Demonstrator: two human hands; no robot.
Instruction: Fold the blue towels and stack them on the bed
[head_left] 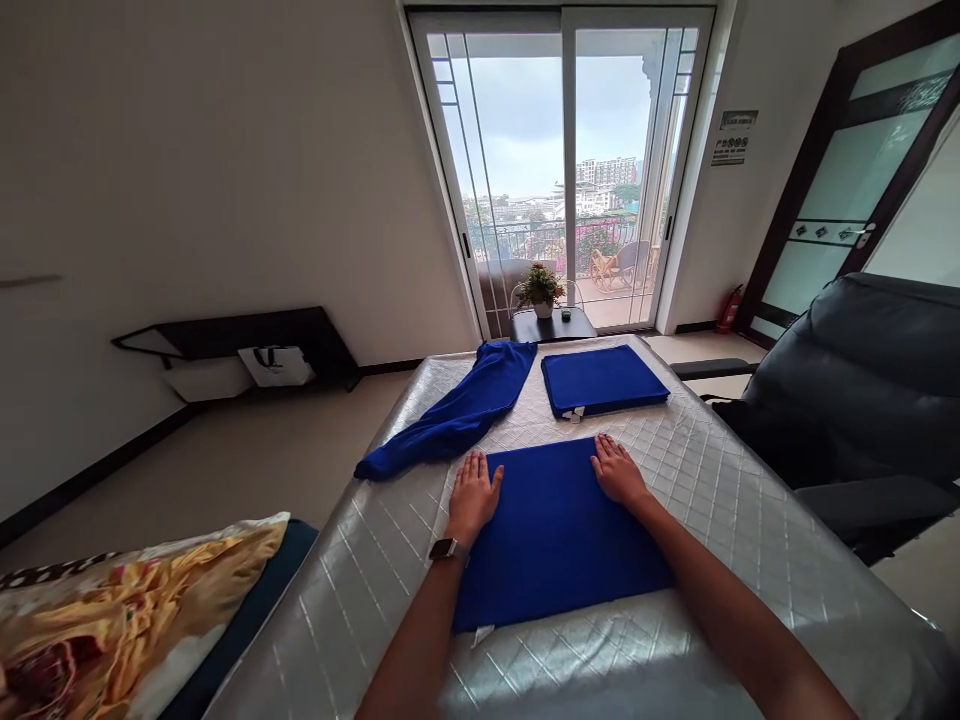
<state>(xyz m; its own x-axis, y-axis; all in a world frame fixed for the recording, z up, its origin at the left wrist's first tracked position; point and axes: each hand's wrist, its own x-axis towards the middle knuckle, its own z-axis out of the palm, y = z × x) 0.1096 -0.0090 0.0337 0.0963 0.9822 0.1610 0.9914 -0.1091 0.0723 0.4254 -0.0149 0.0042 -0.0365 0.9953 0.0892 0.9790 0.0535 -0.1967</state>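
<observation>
A flat, folded blue cloth lies on the silver quilted table cover in front of me. My left hand rests on its far left corner, fingers stretched forward, a watch on the wrist. At the far right corner, my right hand lies flat with the fingers extended. Neither hand grips anything. A small white tag sticks out from the cloth's near edge. Beyond it sits a neat stack of folded blue cloths. A loose, crumpled blue cloth stretches along the left side.
A black armchair stands close on the right. To the left is a bed with a patterned blanket. A small table with a potted plant stands past the far edge, before the sliding glass door.
</observation>
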